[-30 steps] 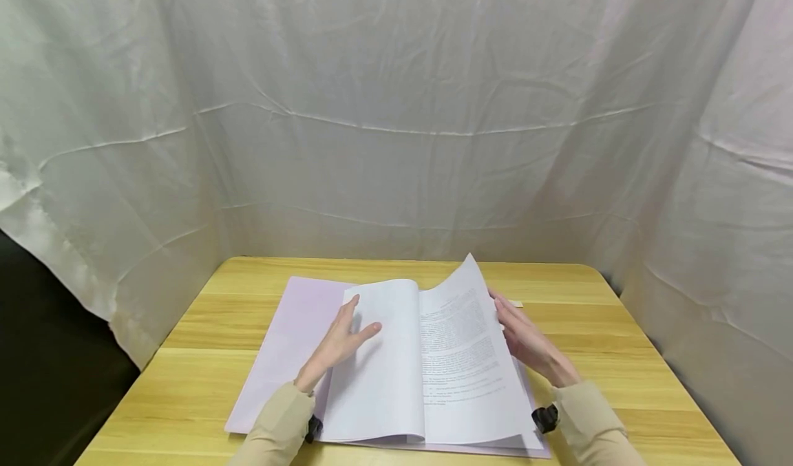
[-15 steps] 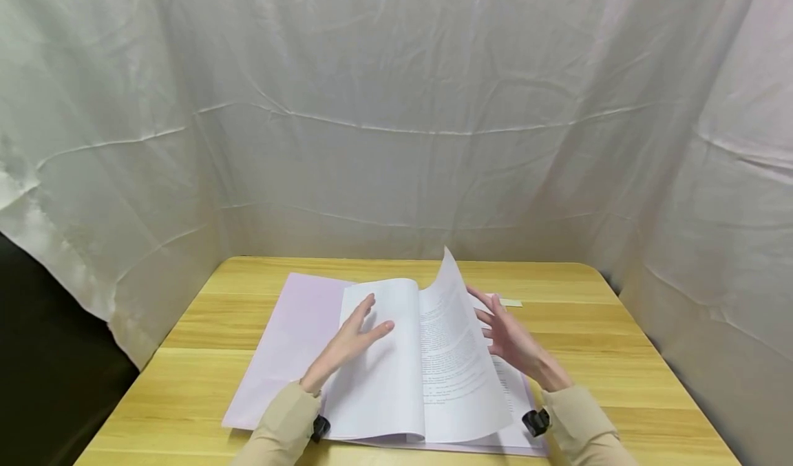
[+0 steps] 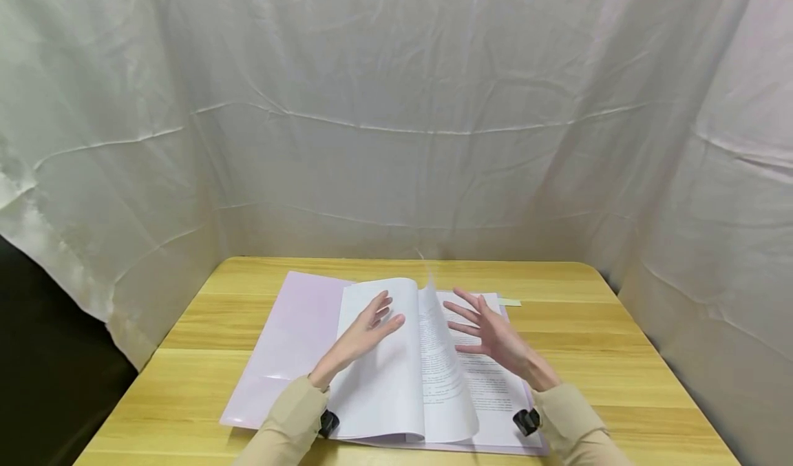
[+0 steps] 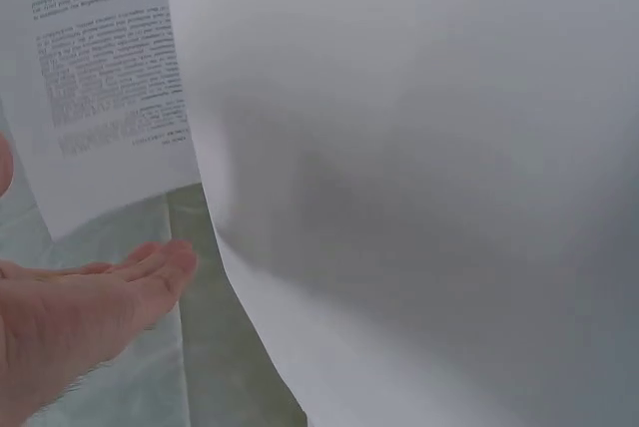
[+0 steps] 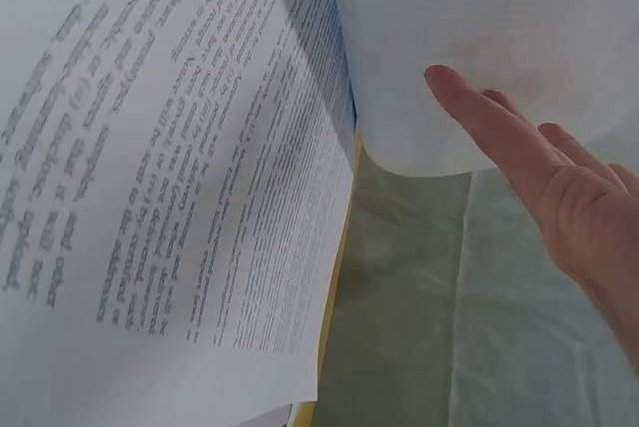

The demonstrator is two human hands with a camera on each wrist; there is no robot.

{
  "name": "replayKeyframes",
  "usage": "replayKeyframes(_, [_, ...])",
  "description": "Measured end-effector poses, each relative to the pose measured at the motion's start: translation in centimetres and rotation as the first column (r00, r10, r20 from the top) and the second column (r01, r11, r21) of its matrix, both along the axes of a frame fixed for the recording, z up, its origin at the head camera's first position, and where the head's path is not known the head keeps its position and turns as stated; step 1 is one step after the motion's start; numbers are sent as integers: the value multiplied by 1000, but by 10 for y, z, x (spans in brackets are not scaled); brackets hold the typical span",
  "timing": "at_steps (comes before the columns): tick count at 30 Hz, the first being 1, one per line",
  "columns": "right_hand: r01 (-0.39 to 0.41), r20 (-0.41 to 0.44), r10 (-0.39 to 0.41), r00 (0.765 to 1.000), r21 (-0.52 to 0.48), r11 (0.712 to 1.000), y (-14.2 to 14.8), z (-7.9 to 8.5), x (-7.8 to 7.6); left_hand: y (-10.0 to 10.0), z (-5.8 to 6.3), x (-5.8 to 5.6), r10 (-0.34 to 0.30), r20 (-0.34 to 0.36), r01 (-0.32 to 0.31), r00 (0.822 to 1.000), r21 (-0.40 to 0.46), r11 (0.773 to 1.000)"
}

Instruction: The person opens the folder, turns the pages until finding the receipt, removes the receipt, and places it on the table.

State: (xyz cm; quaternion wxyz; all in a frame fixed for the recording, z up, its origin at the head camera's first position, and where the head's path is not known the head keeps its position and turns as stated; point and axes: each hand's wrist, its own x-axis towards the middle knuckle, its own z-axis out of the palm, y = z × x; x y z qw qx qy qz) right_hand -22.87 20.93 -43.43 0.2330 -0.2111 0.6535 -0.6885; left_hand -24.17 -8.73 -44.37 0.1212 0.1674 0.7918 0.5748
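A pale purple folder (image 3: 291,335) lies spread on the table with printed white sheets in it. One sheet (image 3: 441,376) stands up from the middle, curving leftward. My right hand (image 3: 495,332) is behind that sheet, its fingers straight and spread; whether they touch it I cannot tell. Below that hand lies a further page of text (image 3: 495,394). My left hand (image 3: 362,335) hovers over the turned blank page (image 3: 378,400) on the left, fingers extended and thumb apart. The left wrist view has the left hand (image 4: 90,307) beside a large blank page (image 4: 419,128).
The wooden table (image 3: 607,356) extends on both sides of the folder. A small pale tab (image 3: 511,302) sticks out past the folder's upper right. Grey cloth (image 3: 396,163) hangs around the back and sides. Black devices (image 3: 526,422) sit on both wrists.
The standing sheet has swung from right to left, uncovering the printed page beneath. My right hand has followed it leftward with fingers spreading; my left hand has shifted slightly right.
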Motion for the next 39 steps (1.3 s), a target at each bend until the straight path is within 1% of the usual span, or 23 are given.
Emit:
replayKeyframes(3, [-13, 12, 13, 1000, -23, 1000, -3, 0, -1, 3, 1, -2, -28, 10, 28, 1000, 41, 999])
replayKeyframes(7, [-27, 25, 28, 999, -26, 999, -7, -1, -1, 8, 2, -4, -64, 37, 61, 997, 93, 994])
replayKeyframes(10, [-36, 23, 36, 999, -20, 999, -9, -1, -1, 11, 4, -4, -51, 54, 46, 997, 94, 995])
replayKeyframes(13, [-39, 16, 39, 999, -13, 999, -11, -2, -1, 12, 5, -3, -52, 63, 45, 997, 112, 993])
replayKeyframes(17, [-45, 10, 46, 999, -11, 999, -13, -3, -2, 12, 6, -3, -72, 68, 61, 995, 150, 987])
replayKeyframes(20, [-59, 4, 59, 998, -17, 998, -13, -3, -2, 12, 6, -3, -56, 66, 45, 996, 159, 986])
replayKeyframes(24, [-70, -6, 70, 998, -14, 997, -13, -3, -2, 10, 5, -3, -10, 66, -1, 998, 164, 986])
replayKeyframes(26, [-67, -5, 67, 998, -9, 998, -12, -3, -1, 8, 3, -3, 26, 69, -36, 997, 160, 986])
replayKeyframes(28, [-58, 0, 58, 998, 3, 998, -11, -4, -1, 6, 2, -4, 68, 90, -82, 994, 154, 985])
replayKeyframes(31, [-44, -2, 44, 999, 21, 999, -8, -5, -1, 2, 0, -4, 133, 114, -146, 985, 119, 982])
replayKeyframes(34, [-31, -8, 31, 999, 51, 998, -3, -8, -1, -4, -3, -5, 179, 128, -189, 976, 76, 979])
replayKeyframes(37, [-21, -21, 23, 1000, 79, 997, 3, -11, -1, -11, -6, -6, 214, 127, -219, 968, 29, 975])
replayKeyframes(39, [-16, -24, 19, 1000, 89, 996, 7, -12, -2, -15, -8, -7, 224, 128, -228, 966, 15, 974])
